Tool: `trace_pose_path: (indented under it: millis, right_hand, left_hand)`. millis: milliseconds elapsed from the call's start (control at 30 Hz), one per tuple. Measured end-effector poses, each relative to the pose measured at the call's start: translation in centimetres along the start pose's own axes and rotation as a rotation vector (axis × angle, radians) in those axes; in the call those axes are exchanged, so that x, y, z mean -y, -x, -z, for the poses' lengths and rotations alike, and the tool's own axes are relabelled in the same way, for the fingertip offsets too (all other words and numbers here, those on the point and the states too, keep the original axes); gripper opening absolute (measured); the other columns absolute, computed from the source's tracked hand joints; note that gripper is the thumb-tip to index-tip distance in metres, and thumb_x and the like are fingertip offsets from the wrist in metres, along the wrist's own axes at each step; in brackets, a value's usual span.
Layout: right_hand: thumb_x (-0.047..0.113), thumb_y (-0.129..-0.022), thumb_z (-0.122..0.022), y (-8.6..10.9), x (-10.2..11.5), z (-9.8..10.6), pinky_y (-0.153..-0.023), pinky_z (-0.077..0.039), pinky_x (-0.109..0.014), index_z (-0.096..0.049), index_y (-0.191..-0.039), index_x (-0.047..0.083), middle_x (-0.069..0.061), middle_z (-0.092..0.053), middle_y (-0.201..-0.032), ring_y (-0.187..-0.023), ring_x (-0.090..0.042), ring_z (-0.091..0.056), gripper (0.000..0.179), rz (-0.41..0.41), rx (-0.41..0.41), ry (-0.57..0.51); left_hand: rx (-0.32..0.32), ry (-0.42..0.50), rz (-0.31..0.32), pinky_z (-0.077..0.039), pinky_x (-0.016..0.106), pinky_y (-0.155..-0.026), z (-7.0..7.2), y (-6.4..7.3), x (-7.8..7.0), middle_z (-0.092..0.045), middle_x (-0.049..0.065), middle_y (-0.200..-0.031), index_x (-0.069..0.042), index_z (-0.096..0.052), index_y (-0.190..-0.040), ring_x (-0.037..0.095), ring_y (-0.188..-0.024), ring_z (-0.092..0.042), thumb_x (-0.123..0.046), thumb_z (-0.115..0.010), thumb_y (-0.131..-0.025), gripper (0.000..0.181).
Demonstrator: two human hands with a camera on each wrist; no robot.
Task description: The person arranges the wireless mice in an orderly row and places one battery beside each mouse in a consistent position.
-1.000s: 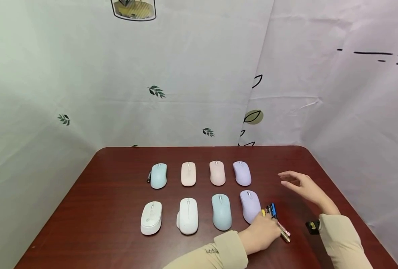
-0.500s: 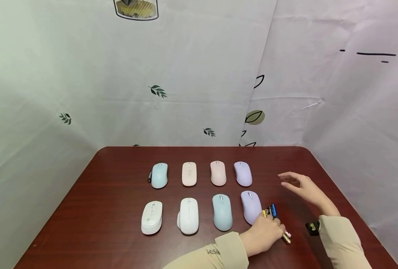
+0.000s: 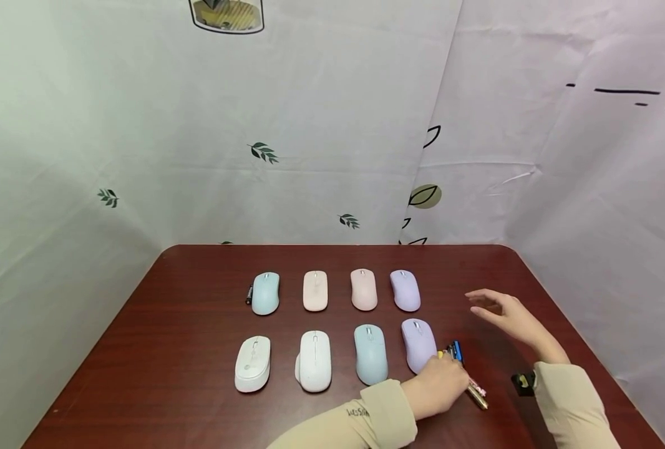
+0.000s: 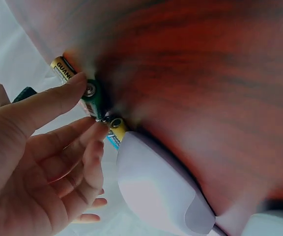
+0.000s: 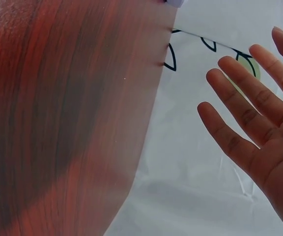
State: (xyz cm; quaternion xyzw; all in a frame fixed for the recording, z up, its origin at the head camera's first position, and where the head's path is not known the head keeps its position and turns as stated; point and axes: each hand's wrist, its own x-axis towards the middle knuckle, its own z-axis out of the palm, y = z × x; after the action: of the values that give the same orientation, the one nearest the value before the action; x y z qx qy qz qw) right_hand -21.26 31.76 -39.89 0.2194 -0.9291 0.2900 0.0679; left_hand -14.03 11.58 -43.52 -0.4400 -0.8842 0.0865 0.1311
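My left hand (image 3: 438, 385) is over a small group of batteries at the right end of the front row of mice. In the left wrist view, its thumb and fingers pinch a green battery (image 4: 94, 96). A gold-and-black battery (image 4: 63, 69) lies just past the thumb, and a yellow battery (image 4: 117, 127) is close to the fingertips. In the head view, a blue battery (image 3: 458, 350) and a gold battery (image 3: 478, 398) show around the hand, which hides the rest. Beside it is a lilac mouse (image 3: 419, 344). My right hand (image 3: 510, 318) hovers with loosely bent fingers, holding nothing.
Two rows of computer mice stand on the dark red table (image 3: 164, 349), including a pale blue mouse (image 3: 370, 354) and a white mouse (image 3: 314, 362). A black battery (image 3: 249, 295) lies beside the back-left blue mouse (image 3: 266, 293). A small dark object (image 3: 523, 381) is near the right sleeve.
My left hand shifts slightly among the batteries, its fingers drawing back a little from the pile's right side. My right hand and the mice keep their places.
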Motion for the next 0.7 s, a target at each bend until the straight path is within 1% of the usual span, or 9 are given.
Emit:
trace_pose_path:
  millis: [100,267,367,500,567,633,700]
  right_hand:
    - [0.01,-0.088,-0.064,0.14,-0.03,-0.02,-0.074,-0.052,-0.03,-0.062,-0.116,0.007,-0.014,-0.067,-0.108,-0.09,0.005,-0.059,0.028,0.004,-0.003,0.0]
    - [0.01,-0.088,-0.064,0.29,0.14,0.05,-0.075,-0.053,-0.033,-0.062,-0.116,0.008,-0.014,-0.066,-0.108,-0.09,0.004,-0.059,0.028,0.0,-0.005,0.0]
    - [0.011,-0.089,-0.063,0.34,0.23,0.07,-0.076,-0.052,-0.033,-0.062,-0.117,0.008,-0.014,-0.066,-0.109,-0.09,0.005,-0.058,0.028,-0.01,-0.002,-0.007]
    - [0.013,-0.09,-0.062,0.39,0.25,-0.03,-0.077,-0.052,-0.034,-0.061,-0.117,0.007,-0.015,-0.065,-0.111,-0.091,0.007,-0.057,0.028,-0.016,0.015,-0.019]
    - [0.013,-0.09,-0.062,0.41,0.22,-0.1,-0.077,-0.052,-0.034,-0.061,-0.117,0.007,-0.016,-0.065,-0.111,-0.092,0.006,-0.057,0.028,-0.017,0.015,-0.024]
    - [0.013,-0.09,-0.062,0.42,0.18,-0.17,-0.077,-0.052,-0.035,-0.061,-0.117,0.007,-0.017,-0.065,-0.111,-0.092,0.006,-0.058,0.028,-0.014,0.014,-0.022]
    - [0.013,-0.09,-0.063,0.38,0.19,-0.21,-0.077,-0.053,-0.035,-0.061,-0.117,0.007,-0.017,-0.065,-0.112,-0.092,0.004,-0.059,0.028,-0.008,0.009,-0.021]
  left_hand:
    - [0.027,0.047,0.006,-0.046,0.016,-0.055,0.09,-0.26,0.16,-0.068,-0.016,-0.084,-0.034,-0.07,-0.082,0.002,-0.073,-0.056,-0.027,-0.07,-0.081,0.007]
    - [0.026,0.08,-0.022,-0.047,0.016,-0.055,0.11,-0.51,0.48,-0.068,-0.015,-0.08,-0.031,-0.071,-0.079,0.002,-0.069,-0.057,-0.023,-0.071,-0.081,0.008]
    - [0.031,0.077,-0.034,-0.047,0.016,-0.057,0.06,-0.57,0.48,-0.069,-0.015,-0.08,-0.032,-0.071,-0.08,0.002,-0.069,-0.058,-0.023,-0.07,-0.082,0.009]
    - [0.052,0.069,-0.027,-0.047,0.017,-0.053,-0.08,-0.39,0.29,-0.068,-0.016,-0.08,-0.033,-0.07,-0.08,0.002,-0.068,-0.058,-0.025,-0.069,-0.083,0.009]
    - [0.054,0.069,-0.035,-0.047,0.016,-0.053,-0.07,-0.3,0.29,-0.068,-0.016,-0.08,-0.033,-0.07,-0.081,0.002,-0.068,-0.058,-0.026,-0.068,-0.084,0.007]
    - [0.057,0.073,-0.046,-0.047,0.016,-0.055,-0.02,-0.32,0.41,-0.068,-0.016,-0.081,-0.031,-0.07,-0.084,0.001,-0.069,-0.058,-0.027,-0.07,-0.082,0.004]
    - [0.07,0.076,-0.058,-0.048,0.015,-0.058,0.06,-0.43,0.6,-0.068,-0.015,-0.083,-0.031,-0.07,-0.086,0.001,-0.072,-0.059,-0.031,-0.075,-0.078,0.01]
